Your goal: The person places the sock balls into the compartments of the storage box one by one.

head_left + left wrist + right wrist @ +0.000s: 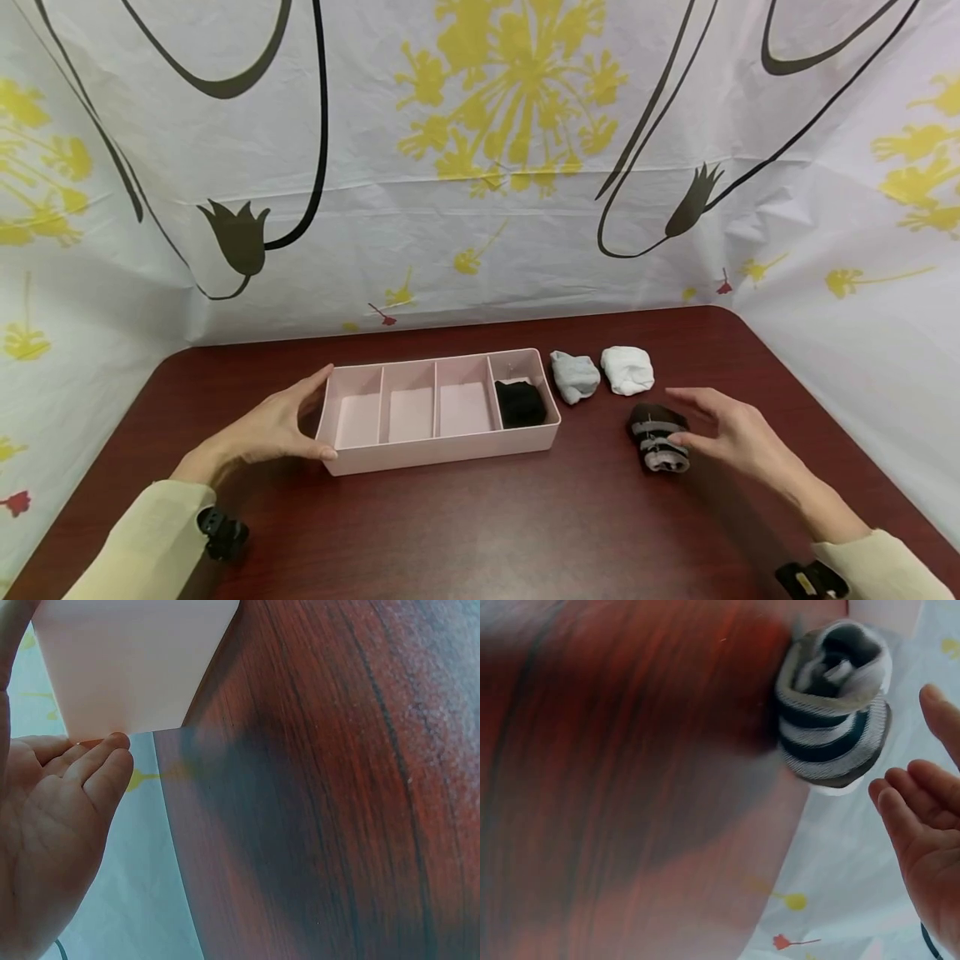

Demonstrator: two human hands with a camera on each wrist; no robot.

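A pink divided organizer box [442, 454] lies on the table, its compartments side by side. My left hand [281, 429] spans its left end, thumb at the near corner and fingers at the far corner; the left wrist view shows the fingertips [116, 742] against the box's edge. A rolled black sock [521, 405] sits in the rightmost compartment. My right hand [738, 433] is spread beside a rolled striped sock [660, 440] in grey and dark bands. In the right wrist view a gap shows between the fingers and that striped sock [832, 742].
A rolled grey sock [575, 377] lies just right of the box, and a rolled white sock [628, 371] is farther right, behind the striped one. The dark red wooden table [480, 533] is bordered at the back and sides by a patterned white cloth [360, 167].
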